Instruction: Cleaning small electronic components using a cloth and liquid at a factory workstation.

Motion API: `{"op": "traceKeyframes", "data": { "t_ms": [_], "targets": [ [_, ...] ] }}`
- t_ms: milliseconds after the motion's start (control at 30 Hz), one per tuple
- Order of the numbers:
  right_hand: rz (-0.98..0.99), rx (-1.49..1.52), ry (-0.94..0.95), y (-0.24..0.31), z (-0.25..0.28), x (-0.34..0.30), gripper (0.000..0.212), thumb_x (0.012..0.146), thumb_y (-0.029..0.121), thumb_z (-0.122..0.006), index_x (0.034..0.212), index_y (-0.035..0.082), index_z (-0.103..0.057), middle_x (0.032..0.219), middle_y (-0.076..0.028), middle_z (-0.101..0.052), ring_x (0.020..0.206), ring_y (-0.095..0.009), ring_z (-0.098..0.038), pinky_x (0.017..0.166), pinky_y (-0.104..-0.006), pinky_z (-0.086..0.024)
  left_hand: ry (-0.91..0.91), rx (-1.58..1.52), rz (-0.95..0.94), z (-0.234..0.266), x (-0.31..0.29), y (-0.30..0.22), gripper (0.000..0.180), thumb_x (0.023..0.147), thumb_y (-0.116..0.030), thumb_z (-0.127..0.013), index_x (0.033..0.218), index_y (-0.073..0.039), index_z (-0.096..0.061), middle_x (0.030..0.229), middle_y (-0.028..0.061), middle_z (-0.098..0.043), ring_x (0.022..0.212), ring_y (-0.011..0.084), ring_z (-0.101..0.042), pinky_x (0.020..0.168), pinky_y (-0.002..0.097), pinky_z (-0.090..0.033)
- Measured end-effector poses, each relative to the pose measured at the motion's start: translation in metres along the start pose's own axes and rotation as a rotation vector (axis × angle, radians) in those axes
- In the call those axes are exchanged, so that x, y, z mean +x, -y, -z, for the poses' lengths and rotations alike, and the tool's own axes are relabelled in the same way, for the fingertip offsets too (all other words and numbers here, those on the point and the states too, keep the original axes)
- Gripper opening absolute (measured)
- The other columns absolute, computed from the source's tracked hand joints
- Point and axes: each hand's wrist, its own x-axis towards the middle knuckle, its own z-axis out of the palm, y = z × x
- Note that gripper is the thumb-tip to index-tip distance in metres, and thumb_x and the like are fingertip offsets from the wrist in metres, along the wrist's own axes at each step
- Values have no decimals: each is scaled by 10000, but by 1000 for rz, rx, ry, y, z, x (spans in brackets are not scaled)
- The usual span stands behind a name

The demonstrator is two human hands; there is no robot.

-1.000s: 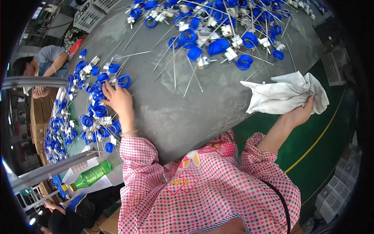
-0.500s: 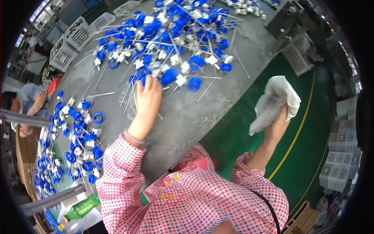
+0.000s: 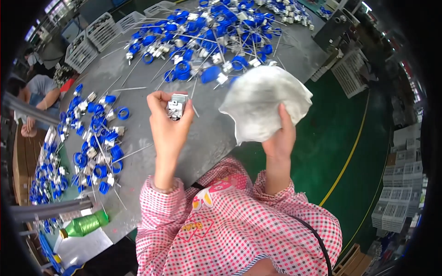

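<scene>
My left hand [image 3: 168,120] grips a small silver-and-white boxy metal part [image 3: 177,106] between thumb and fingers, raised over the grey table. Its upper side has small metal fittings. My right hand [image 3: 280,138] holds a crumpled white sheet [image 3: 267,103], a cloth or thin bag; I cannot tell which. The thumb lies on top of it and the other fingers are hidden underneath. The sheet is spread wide above the table's right edge. Beyond both hands lies a big pile of blue coils [image 3: 211,73] with white blocks and thin silver rods.
A second heap of blue coils and white blocks [image 3: 99,124] lies at the left of the table [image 3: 138,103]. A green bottle [image 3: 87,224] rests at lower left. White crates [image 3: 102,31] stand at far left, another crate [image 3: 350,73] at right. Someone in grey [image 3: 41,89] sits at left.
My left hand has drawn back from the pile's near edge with the boxy part in it. My right hand has brought the white sheet leftward, and it is now spread wider.
</scene>
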Motion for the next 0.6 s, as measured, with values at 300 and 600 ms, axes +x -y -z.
{"op": "traceKeyframes", "data": {
  "t_ms": [300, 600],
  "targets": [
    [323, -645, 396, -70, -62, -52, 199, 761, 3, -493, 946, -56, -536, 848, -143, -597, 780, -220, -594, 667, -270, -443, 27, -246, -39, 26, -66, 4, 485, 736, 45, -548, 1186, 25, -367, 1103, 107, -466, 797, 142, -542, 603, 209, -457],
    [655, -917, 690, -74, -75, -57, 250, 666, -9, -496, 900, -78, -548, 759, -163, -592, 694, -263, -608, 596, -295, -446, -305, 108, -252, 41, -70, 8, 414, 672, 82, -505, 1082, 29, -492, 942, 134, -556, 807, 187, -570, 657, 261, -469]
  ]
}}
